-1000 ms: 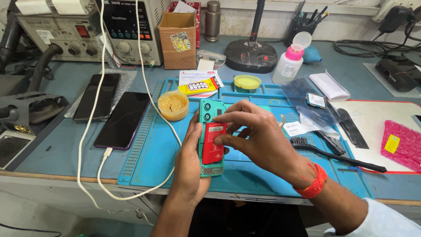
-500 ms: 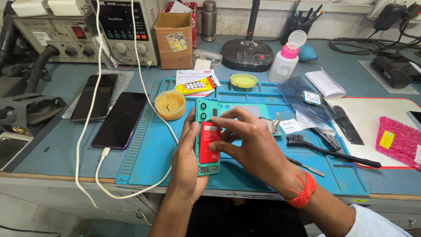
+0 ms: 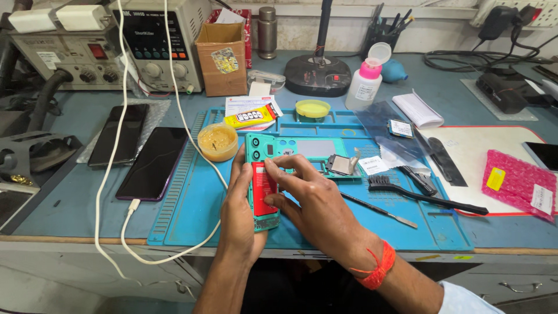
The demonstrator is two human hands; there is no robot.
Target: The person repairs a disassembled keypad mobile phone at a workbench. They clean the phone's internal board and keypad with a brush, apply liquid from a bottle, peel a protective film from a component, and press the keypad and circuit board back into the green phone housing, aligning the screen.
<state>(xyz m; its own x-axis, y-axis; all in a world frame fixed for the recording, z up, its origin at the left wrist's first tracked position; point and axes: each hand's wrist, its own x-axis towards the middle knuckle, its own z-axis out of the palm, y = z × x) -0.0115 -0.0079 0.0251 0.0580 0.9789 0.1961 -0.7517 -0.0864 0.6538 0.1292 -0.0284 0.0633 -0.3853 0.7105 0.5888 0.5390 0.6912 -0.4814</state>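
a blue work mat (image 3: 192, 215) covers the middle of the bench, with a power supply unit (image 3: 160, 43) and a cardboard box (image 3: 221, 55) standing behind it. left of the mat two dark phones (image 3: 152, 164) lie side by side, a white cable (image 3: 125, 227) looping past them. on the right lies a pink bubble-wrap pouch (image 3: 517, 183), and nearer the middle a black brush (image 3: 427, 195) and a thin metal spudger (image 3: 381, 210). the opened teal phone (image 3: 263, 180), with its red battery facing up, sits above the mat's near part, between the two hands. the left hand (image 3: 239, 218) cradles it from the left and beneath, fingers wrapped along its edge. the right hand (image 3: 317, 203) lies over its right side, fingers bent, fingertips pressing on the battery's upper part. a small tub of yellow paste (image 3: 217, 141) stands just beside the phone's top left corner.
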